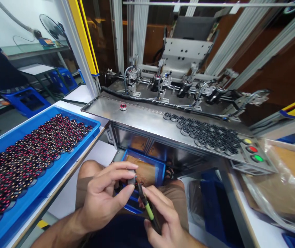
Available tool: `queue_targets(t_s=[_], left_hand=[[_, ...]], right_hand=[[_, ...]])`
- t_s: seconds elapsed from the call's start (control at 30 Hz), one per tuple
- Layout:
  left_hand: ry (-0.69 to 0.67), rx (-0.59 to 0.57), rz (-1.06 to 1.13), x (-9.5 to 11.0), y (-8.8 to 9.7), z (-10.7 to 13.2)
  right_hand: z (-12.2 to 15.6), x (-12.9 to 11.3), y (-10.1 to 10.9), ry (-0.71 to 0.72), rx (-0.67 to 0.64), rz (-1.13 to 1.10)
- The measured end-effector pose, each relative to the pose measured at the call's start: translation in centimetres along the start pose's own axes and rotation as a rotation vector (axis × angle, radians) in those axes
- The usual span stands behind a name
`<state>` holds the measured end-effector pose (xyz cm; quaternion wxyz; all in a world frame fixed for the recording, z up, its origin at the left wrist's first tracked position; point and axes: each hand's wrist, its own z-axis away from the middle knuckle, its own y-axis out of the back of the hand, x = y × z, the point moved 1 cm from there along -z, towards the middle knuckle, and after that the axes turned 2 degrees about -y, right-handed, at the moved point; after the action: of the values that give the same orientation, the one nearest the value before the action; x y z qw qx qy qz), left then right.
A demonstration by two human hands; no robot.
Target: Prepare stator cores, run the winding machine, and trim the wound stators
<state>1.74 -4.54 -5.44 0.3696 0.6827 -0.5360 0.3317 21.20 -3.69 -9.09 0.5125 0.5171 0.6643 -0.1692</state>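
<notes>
My left hand pinches a small round grey motor part on edge between thumb and fingers, above my lap. My right hand is closed around slim pliers with a green-and-black handle. Their dark tip points up at the side of the motor part; whether it touches cannot be made out. Fingers hide much of the part. Ahead, one red-and-silver round motor part stands alone on the metal ledge.
Many red-and-black motor parts fill a blue tray at left. Dark ring-shaped parts crowd the ledge's right, beside a button box. Behind stand machine fixtures. A blue bin sits below; a seated person is far left.
</notes>
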Motion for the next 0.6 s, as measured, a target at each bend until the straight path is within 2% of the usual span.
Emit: queue_targets(t_s=[0.23,0.6], left_hand=[[-0.006,0.010,-0.016,0.22,0.17,-0.06],[-0.053,-0.053,-0.038,0.02,0.30,0.50]], right_hand=[[0.63,0.17,0.04,0.000,0.045,0.133],[-0.34,-0.48,-0.02,0.030,0.046,0.038]])
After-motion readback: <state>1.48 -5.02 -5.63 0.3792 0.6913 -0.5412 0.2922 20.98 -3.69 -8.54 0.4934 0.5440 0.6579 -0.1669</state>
